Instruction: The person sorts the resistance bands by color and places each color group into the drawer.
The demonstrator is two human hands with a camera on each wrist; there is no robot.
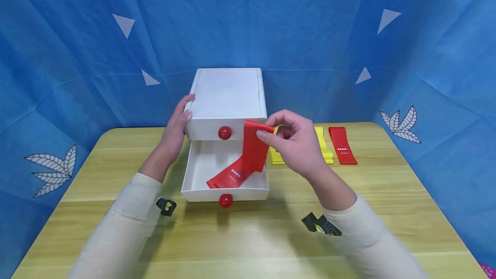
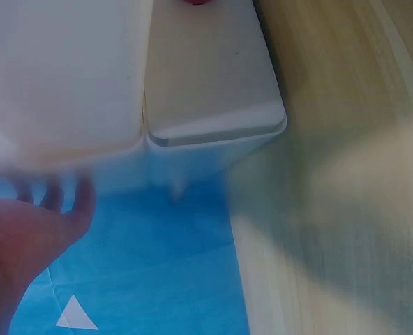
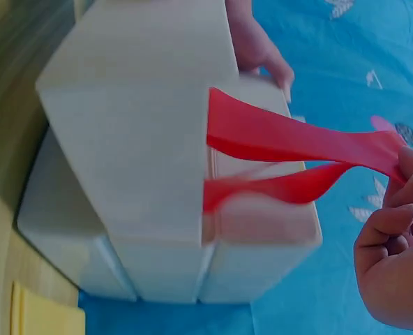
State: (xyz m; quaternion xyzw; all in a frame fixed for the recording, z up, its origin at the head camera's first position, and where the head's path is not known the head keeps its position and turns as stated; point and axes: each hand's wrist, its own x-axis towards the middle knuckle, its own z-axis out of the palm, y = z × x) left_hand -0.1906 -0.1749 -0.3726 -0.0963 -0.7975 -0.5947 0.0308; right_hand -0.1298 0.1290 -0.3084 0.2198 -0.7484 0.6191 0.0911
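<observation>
Red band (image 1: 254, 147) hangs from the right hand (image 1: 298, 145), at about four o'clock from the middle of the white box (image 1: 228, 91). Thumb and fingertips close on its top end in a tight pinch, with no gap left around the strip. That high hold probably suits so limp a thing: the rest drops straight down, and the hand itself stays outside the drawer (image 1: 203, 154). Below, the strip reaches into the drawer's right half, where a printed length slants toward seven o'clock — whether that is the same loop or a second one, I cannot tell. The right wrist view shows two strands meeting near the fingers, so the held piece looks like a loop or a fold.

The drawer sticks out toward six o'clock, beneath the upper drawer, which is closed; that leaves its inside reachable from above. At eight o'clock, the left hand (image 1: 174, 132) lies against the box's side and edge, fingers loosely bent rather than wrapped round anything — most likely to steady the light-looking body.

Yellow bands (image 1: 327, 156) lie flat at four o'clock, partly behind the right hand, with a spare red band (image 1: 342, 145) just beyond, nearer three; both sit on the right hand's side, presumably for easy reach.
</observation>
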